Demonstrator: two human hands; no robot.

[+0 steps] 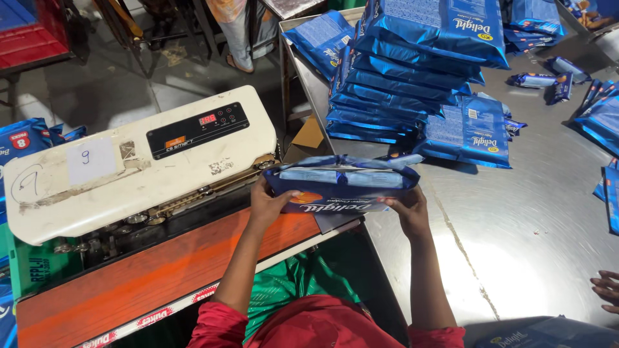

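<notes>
a tall stack of blue packs (412, 71) crowded the steel bench (516, 212) behind; a cream sealing machine (129, 161) stood left. one open blue pouch (342, 183) sat at the machine's mouth, left hand (267, 206) and right hand (409, 209) each clamped on its ends.

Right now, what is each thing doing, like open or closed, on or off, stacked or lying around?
Big dark blue plastic bag: open at the top, smaller packets showing inside.
Left hand: gripping the bag's left end.
Right hand: gripping the bag's right end.
White sealing machine: switched on, red display lit.
Blue filled bags: stacked in a pile.
Small blue packets: lying loose on the metal table.
</notes>
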